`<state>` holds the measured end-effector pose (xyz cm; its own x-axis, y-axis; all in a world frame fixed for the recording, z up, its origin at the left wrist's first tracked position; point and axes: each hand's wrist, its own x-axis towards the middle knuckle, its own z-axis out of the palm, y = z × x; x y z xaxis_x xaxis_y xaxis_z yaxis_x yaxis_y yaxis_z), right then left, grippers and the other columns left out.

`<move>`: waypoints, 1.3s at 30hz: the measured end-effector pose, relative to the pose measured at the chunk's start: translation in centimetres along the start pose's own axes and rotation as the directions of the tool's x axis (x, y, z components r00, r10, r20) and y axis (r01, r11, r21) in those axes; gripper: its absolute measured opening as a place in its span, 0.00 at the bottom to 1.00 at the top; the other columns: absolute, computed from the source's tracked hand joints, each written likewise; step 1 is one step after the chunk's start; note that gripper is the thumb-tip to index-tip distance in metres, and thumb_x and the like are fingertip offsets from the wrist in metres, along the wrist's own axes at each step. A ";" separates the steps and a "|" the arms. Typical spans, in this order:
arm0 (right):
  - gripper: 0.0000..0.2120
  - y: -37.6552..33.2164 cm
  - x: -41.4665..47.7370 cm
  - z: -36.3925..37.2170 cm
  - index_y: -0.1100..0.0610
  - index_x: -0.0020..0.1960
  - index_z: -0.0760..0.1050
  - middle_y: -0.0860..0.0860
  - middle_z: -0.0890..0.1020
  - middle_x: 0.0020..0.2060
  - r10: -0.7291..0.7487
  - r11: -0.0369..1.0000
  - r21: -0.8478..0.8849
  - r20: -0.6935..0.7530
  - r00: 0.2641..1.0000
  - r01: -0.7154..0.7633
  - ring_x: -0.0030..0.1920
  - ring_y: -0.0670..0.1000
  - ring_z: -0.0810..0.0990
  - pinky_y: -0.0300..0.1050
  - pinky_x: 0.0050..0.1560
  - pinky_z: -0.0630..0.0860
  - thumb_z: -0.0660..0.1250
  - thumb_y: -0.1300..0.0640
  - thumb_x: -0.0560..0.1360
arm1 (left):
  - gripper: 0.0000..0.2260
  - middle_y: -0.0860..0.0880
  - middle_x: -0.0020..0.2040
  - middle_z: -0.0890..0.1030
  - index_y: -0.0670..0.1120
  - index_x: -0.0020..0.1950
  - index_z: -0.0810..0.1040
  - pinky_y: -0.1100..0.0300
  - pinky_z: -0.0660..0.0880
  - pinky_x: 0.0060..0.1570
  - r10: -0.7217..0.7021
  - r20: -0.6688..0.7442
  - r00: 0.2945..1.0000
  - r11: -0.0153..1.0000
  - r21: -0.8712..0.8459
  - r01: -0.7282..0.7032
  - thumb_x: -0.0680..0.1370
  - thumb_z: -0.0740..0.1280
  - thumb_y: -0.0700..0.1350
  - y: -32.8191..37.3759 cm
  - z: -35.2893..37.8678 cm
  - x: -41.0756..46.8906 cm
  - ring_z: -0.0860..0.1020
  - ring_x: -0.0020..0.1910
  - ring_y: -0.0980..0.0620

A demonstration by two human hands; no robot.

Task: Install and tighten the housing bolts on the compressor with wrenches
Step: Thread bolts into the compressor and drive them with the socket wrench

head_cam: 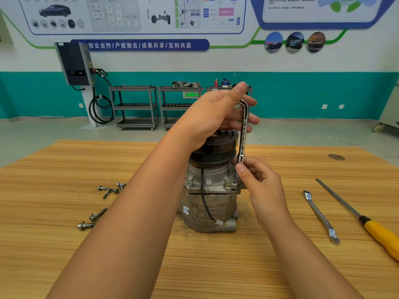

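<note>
A grey compressor (pixel 208 203) with a black pulley on top stands upright in the middle of the wooden table (pixel 237 266). A chrome L-shaped socket wrench (pixel 243 134) stands vertically at the compressor's right side. My left hand (pixel 212 116) grips its bent top end above the pulley. My right hand (pixel 262 182) pinches the wrench's lower socket end against the housing flange; the bolt under it is hidden. Two bolt heads (pixel 227 184) sit seated in the flange facing me. Several loose bolts (pixel 109 189) lie on the table at the left, and two more bolts (pixel 91 221) lie nearer.
A flat ring spanner (pixel 321 216) and a yellow-handled tool with a long dark shaft (pixel 364 223) lie on the table to the right. Metal trolleys (pixel 136 106) and a wall charger (pixel 74 63) stand at the far wall.
</note>
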<state>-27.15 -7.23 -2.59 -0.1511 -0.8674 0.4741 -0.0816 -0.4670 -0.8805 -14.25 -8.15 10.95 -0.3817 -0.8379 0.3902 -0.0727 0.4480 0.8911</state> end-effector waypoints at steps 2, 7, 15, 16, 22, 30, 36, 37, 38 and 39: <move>0.08 -0.1 0.0 0.0 0.53 0.52 0.80 0.49 0.76 0.46 0.000 1.000 -0.002 0.004 1.000 0.000 0.48 0.48 0.76 0.50 0.55 0.76 0.68 0.55 0.74 | 0.19 0.48 0.40 0.85 0.41 0.61 0.76 0.68 0.77 0.39 0.003 0.011 1.000 1.000 -0.009 -0.003 0.84 0.53 0.52 -0.1 -0.1 0.0 0.84 0.38 0.53; 0.05 -0.1 0.1 -0.2 0.49 0.49 0.80 0.49 0.76 0.45 -0.016 1.000 0.017 0.025 1.000 0.016 0.46 0.47 0.76 0.50 0.53 0.75 0.68 0.57 0.74 | 0.17 0.47 0.40 0.86 0.46 0.67 0.71 0.67 0.77 0.41 0.041 0.043 0.998 0.998 -0.042 -0.039 0.84 0.52 0.51 -0.4 -0.3 0.1 0.84 0.40 0.51; 0.07 -0.1 0.2 -0.2 0.46 0.45 0.79 0.45 0.76 0.42 -0.031 0.999 0.042 0.018 0.999 0.030 0.43 0.42 0.75 0.46 0.51 0.74 0.69 0.59 0.74 | 0.18 0.45 0.40 0.85 0.44 0.68 0.70 0.64 0.78 0.43 0.033 0.079 0.996 0.996 -0.085 -0.026 0.85 0.50 0.51 -0.5 -0.4 0.4 0.84 0.39 0.49; 0.07 -0.1 0.2 -0.2 0.46 0.46 0.79 0.45 0.76 0.43 -0.032 0.999 0.044 0.018 0.999 0.031 0.43 0.42 0.75 0.45 0.50 0.74 0.69 0.59 0.74 | 0.18 0.45 0.40 0.85 0.44 0.68 0.70 0.64 0.78 0.42 0.032 0.079 0.996 0.996 -0.085 -0.025 0.84 0.50 0.51 -0.5 -0.4 0.4 0.84 0.39 0.50; 0.06 -0.1 0.2 -0.4 0.48 0.47 0.80 0.48 0.77 0.46 -0.030 0.998 0.052 0.037 0.999 0.028 0.45 0.42 0.76 0.37 0.48 0.74 0.68 0.59 0.74 | 0.19 0.46 0.41 0.86 0.47 0.66 0.71 0.63 0.79 0.47 -0.006 0.051 0.999 1.000 0.023 0.005 0.84 0.49 0.55 -0.3 0.0 0.5 0.84 0.41 0.49; 0.06 -0.8 0.3 -0.7 0.49 0.45 0.79 0.42 0.83 0.39 -0.108 0.978 0.180 0.011 0.994 0.104 0.41 0.37 0.78 0.29 0.42 0.72 0.65 0.51 0.71 | 0.29 0.48 0.40 0.86 0.50 0.64 0.75 0.58 0.69 0.59 -0.057 0.049 0.997 0.979 0.201 0.046 0.80 0.42 0.64 -0.4 0.4 0.9 0.85 0.42 0.50; 0.10 0.1 0.6 -0.8 0.45 0.53 0.71 0.44 0.80 0.39 -0.080 0.996 0.028 -0.063 0.995 0.082 0.42 0.38 0.78 0.29 0.45 0.73 0.60 0.60 0.80 | 0.23 0.50 0.41 0.86 0.49 0.58 0.79 0.67 0.67 0.46 -0.031 -0.007 1.000 0.950 0.311 0.031 0.83 0.49 0.59 -0.3 0.5 0.6 0.84 0.40 0.55; 0.10 0.3 0.6 -0.8 0.44 0.53 0.70 0.45 0.79 0.40 -0.060 0.998 0.003 -0.076 0.995 0.060 0.41 0.37 0.78 0.29 0.43 0.73 0.60 0.59 0.80 | 0.19 0.51 0.41 0.85 0.48 0.56 0.81 0.67 0.70 0.44 0.021 -0.058 0.998 0.930 0.369 0.002 0.83 0.53 0.56 -0.4 0.7 0.5 0.83 0.40 0.57; 0.10 0.4 0.6 -0.8 0.43 0.52 0.69 0.45 0.78 0.41 -0.040 0.999 -0.012 -0.087 0.995 0.039 0.40 0.36 0.77 0.31 0.41 0.73 0.59 0.59 0.80 | 0.16 0.52 0.41 0.85 0.47 0.54 0.82 0.66 0.72 0.43 0.104 -0.126 0.987 0.897 0.440 -0.039 0.83 0.57 0.52 -0.5 0.9 0.3 0.82 0.40 0.58; 0.09 0.6 0.7 -0.8 0.43 0.51 0.69 0.46 0.78 0.40 -0.019 1.000 -0.014 -0.096 0.995 0.017 0.39 0.37 0.77 0.33 0.41 0.71 0.58 0.58 0.80 | 0.13 0.53 0.42 0.84 0.46 0.53 0.82 0.65 0.74 0.44 0.211 -0.200 0.957 0.854 0.514 -0.081 0.82 0.60 0.49 -0.8 1.0 0.0 0.81 0.41 0.59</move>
<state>-28.12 -7.97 -2.74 -0.2433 -0.8382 0.4881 -0.0982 -0.4794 -0.8721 -15.09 -8.16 10.01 -0.1964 -0.7692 0.6080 -0.5042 0.6111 0.6102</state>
